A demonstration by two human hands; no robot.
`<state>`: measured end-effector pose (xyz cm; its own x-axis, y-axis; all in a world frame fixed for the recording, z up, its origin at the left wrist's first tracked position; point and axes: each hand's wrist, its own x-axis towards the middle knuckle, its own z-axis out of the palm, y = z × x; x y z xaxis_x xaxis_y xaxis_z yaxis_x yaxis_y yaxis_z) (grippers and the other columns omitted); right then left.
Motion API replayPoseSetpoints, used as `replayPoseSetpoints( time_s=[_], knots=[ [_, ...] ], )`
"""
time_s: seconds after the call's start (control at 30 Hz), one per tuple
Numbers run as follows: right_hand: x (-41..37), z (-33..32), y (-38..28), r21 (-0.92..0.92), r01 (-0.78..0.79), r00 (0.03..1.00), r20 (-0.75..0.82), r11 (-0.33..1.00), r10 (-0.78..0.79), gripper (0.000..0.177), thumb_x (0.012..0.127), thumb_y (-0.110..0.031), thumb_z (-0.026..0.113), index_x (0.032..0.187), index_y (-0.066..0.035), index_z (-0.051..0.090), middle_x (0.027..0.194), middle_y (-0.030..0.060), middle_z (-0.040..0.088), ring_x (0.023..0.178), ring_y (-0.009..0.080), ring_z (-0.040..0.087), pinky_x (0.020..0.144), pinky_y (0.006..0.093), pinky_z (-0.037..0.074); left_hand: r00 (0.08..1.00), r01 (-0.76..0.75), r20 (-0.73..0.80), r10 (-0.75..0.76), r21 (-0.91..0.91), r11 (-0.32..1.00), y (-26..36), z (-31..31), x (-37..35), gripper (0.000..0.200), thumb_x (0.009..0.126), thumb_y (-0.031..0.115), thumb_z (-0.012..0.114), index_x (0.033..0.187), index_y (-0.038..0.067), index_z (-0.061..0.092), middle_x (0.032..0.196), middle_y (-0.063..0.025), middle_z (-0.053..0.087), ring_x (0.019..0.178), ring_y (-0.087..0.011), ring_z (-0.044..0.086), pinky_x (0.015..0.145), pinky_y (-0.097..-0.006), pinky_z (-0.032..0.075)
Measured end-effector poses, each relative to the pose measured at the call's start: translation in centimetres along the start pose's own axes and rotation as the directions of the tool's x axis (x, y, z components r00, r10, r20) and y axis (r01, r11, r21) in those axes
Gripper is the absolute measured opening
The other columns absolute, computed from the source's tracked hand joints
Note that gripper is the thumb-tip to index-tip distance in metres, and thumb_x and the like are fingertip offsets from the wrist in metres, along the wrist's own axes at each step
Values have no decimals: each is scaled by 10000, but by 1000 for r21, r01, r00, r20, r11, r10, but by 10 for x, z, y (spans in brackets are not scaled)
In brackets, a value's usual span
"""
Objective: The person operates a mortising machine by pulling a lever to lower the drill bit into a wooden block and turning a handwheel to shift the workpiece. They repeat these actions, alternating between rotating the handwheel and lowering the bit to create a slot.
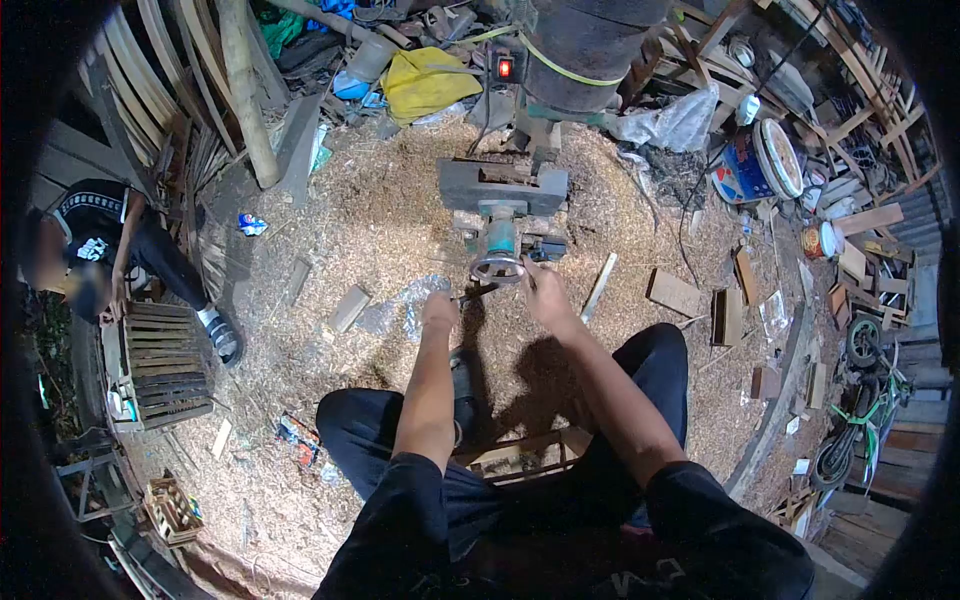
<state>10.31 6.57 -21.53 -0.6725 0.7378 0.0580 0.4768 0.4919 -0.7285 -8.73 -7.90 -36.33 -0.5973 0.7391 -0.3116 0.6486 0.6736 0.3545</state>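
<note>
A small machine (503, 205) with a teal body and a round metal ring (497, 268) at its front stands on the sawdust-covered ground. My left hand (439, 310) is closed just left of and below the ring, and seems to grip a thin dark tool (472, 294) that points toward the ring. At the ring's right edge my right hand (546, 290) rests with fingers curled, fingertips touching or almost touching it. I cannot tell whether it holds anything. Between my knees lies a wooden frame (525, 455).
Another person (120, 240) in dark clothes sits at the left beside slatted wooden crates (160, 365). Wood offcuts (676, 293), a plastic sheet (405, 305), a paint tin (757, 165), a yellow cloth (425, 82) and stacked timber lie around the sawdust floor.
</note>
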Motion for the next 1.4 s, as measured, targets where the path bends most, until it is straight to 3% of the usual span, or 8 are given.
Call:
replayPoseSetpoints(
  time_s=[0.3, 0.67, 0.77, 1.1, 1.17, 1.23, 1.33, 1.4],
  knots=[
    [63, -104, -19, 244, -105, 982, -127, 964, 139, 310, 931, -252, 593, 1106, -13, 683, 866, 190, 714, 760, 317, 693, 709, 401, 524, 795, -496, -528, 300, -280, 822, 93, -193, -14, 275, 902, 149, 598, 1119, -3, 672, 1138, -211, 665, 1074, -353, 636, 958, -395, 485],
    [206, -289, -136, 314, 346, 787, -610, 884, -91, 515, 905, -365, 639, 1182, 67, 599, 1092, 209, 682, 1036, 270, 649, 914, 348, 472, 6, -787, -875, 483, 294, 542, 309, -439, -64, 670, 838, 303, 717, 1391, 46, 439, 1438, -206, 431, 1355, -372, 385, 1116, -436, 312],
    [246, -327, -158, 345, 320, 783, -621, 882, -40, 717, 872, -469, 662, 1252, 119, 507, 1157, 255, 637, 1103, 308, 613, 952, 368, 452, 171, -704, -800, 575, 309, 639, 337, -434, -29, 626, 821, 298, 725, 1341, 53, 476, 1399, -186, 464, 1347, -382, 382, 1110, -483, 311],
    [330, -388, -223, 193, 259, 800, -591, 946, -98, 992, 742, -671, 693, 1288, 132, 490, 1234, 285, 589, 1158, 372, 573, 984, 432, 444, 47, -748, -849, 526, 319, 582, 342, -424, -17, 535, 795, 167, 717, 1280, 82, 508, 1325, -160, 478, 1311, -405, 379, 1122, -497, 287],
    [358, -384, -231, 293, 493, 641, -759, 819, -114, 607, 854, -531, 626, 1003, 56, 674, 938, 199, 688, 884, 279, 663, 756, 402, 511, 53, -747, -853, 519, 311, 587, 343, -425, -19, 530, 798, 172, 718, 1279, 87, 511, 1327, -160, 477, 1312, -407, 377, 1123, -495, 288],
    [232, -392, -291, 493, 199, 790, -593, 847, 159, 566, 972, -497, 461, 649, -52, 594, 539, 42, 524, 530, 171, 509, 570, 353, 394, 52, -740, -856, 514, 313, 596, 343, -423, -18, 514, 808, 178, 712, 1275, 97, 515, 1328, -157, 475, 1319, -410, 369, 1117, -493, 299],
    [281, -376, -232, 458, 456, 761, -645, 763, -68, 574, 975, -501, 449, 665, -44, 604, 554, 48, 538, 549, 179, 538, 593, 347, 414, 88, -733, -852, 517, 296, 613, 339, -416, -20, 565, 809, 156, 703, 1326, 96, 483, 1401, -165, 430, 1358, -423, 326, 1136, -494, 281],
    [285, -358, -202, -55, 620, 347, -876, 783, -336, 589, 976, -516, 446, 714, -25, 638, 613, 72, 588, 610, 200, 579, 630, 357, 437, 117, -717, -844, 524, 293, 632, 337, -412, -25, 619, 808, 144, 699, 1374, 97, 452, 1460, -179, 386, 1387, -434, 288, 1149, -493, 265]
  ],
)
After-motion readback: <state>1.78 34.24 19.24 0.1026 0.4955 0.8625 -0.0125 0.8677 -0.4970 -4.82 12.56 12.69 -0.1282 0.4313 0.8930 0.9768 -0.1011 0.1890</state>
